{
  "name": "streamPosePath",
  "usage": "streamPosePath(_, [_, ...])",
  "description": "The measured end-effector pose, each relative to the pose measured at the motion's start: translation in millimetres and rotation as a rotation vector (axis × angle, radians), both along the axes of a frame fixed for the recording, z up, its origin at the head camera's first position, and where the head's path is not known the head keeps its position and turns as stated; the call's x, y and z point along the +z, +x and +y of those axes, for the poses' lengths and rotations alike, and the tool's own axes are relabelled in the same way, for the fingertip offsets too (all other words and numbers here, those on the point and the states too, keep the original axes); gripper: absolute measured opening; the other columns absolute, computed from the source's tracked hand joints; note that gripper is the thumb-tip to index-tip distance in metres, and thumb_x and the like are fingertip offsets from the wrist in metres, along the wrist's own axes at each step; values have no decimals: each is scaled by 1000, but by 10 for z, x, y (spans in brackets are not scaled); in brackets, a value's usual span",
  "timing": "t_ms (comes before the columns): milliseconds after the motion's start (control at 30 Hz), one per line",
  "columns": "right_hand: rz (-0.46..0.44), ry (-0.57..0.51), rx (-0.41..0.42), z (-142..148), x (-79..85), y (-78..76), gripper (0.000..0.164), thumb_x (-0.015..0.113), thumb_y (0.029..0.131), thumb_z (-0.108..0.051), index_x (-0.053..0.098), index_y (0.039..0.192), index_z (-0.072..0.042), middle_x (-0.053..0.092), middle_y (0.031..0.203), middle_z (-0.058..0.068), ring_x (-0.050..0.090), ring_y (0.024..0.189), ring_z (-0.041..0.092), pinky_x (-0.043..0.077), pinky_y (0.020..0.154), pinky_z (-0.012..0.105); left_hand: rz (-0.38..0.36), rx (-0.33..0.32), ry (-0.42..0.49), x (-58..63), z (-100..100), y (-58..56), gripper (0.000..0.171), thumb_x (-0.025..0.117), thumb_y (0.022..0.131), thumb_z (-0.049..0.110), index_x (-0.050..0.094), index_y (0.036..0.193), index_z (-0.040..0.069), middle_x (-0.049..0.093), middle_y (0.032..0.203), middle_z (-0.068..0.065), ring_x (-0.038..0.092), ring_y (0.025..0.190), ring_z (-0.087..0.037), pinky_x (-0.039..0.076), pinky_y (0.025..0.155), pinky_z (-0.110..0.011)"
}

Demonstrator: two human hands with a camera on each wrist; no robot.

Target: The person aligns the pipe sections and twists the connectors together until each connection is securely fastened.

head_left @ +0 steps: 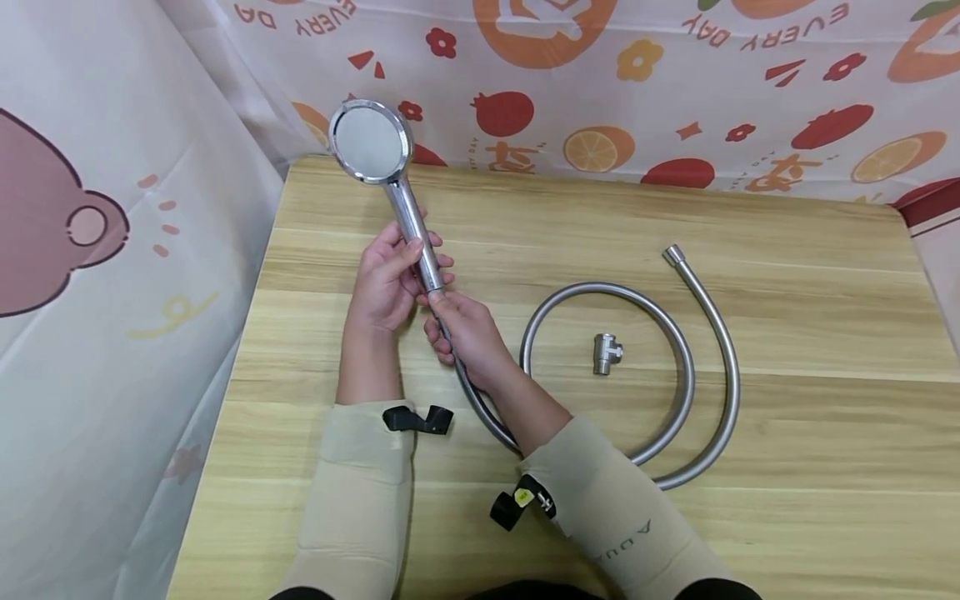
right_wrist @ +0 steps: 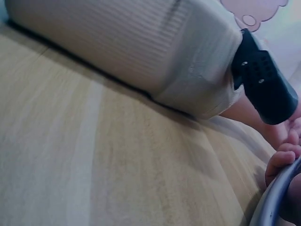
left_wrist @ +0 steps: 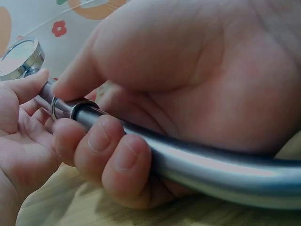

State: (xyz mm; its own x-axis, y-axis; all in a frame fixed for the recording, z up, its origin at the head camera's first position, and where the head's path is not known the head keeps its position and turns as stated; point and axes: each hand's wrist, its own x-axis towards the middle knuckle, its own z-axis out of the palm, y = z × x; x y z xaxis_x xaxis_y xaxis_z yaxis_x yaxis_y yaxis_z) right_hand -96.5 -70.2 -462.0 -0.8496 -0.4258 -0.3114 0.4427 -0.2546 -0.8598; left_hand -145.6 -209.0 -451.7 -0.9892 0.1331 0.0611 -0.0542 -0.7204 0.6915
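A chrome shower head (head_left: 371, 142) with a pale round face tilts up toward the far left of the table. Its handle (head_left: 408, 210) is gripped by my left hand (head_left: 384, 287), the thumb lying along the metal. Just below, my right hand (head_left: 476, 342) pinches the upper end of a silver shower hose (head_left: 732, 379) where it meets the handle. In the left wrist view, curled fingers wrap the hose (left_wrist: 211, 172) near a ringed collar (left_wrist: 84, 104) at the joint. From there the hose loops under the right forearm, and its free end lies on the right.
A small chrome tee fitting (head_left: 603, 355) stands inside the hose loop on the wooden table (head_left: 840, 433). Printed fabric hangs behind the table (head_left: 555, 146) and along its left side. Black camera mounts (head_left: 417, 418) sit on both sleeves.
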Motion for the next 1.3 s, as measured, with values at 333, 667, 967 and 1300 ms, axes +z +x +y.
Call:
streamPosePath(333, [186, 206, -72, -82, 7, 51, 38, 51, 103, -30, 54, 101, 8, 44, 57, -1, 38, 44, 10, 30, 39, 21, -48, -4, -35, 25, 27, -12, 30, 43, 104, 7, 51, 133, 2, 64, 90, -11, 69, 66, -22, 61, 64, -37])
streamPosePath(667, [134, 163, -42, -75, 71, 56, 37, 55, 102, -26, 54, 100, 10, 44, 55, -1, 36, 41, 9, 28, 36, 21, -42, -66, 73, 28, -25, 4, 46, 47, 103, 7, 34, 145, -4, 67, 86, -15, 70, 65, -27, 61, 61, -39])
streamPosePath(967, [83, 117, -37, 53, 19, -33, 38, 51, 103, -30, 55, 110, 7, 48, 60, 1, 39, 45, 11, 34, 39, 22, -51, 41, -100, 31, 91, 13, 38, 48, 103, 6, 49, 141, 7, 70, 95, -11, 74, 74, -25, 62, 70, -39])
streamPosePath(1300, [84, 212, -166, -8, -56, -36, 32, 74, 89, -18, 55, 111, -7, 63, 71, 5, 53, 50, 13, 48, 44, 23, -111, 145, -136, 12, 87, 24, 43, 64, 94, 6, 53, 136, 5, 72, 91, -13, 73, 71, -24, 61, 62, -37])
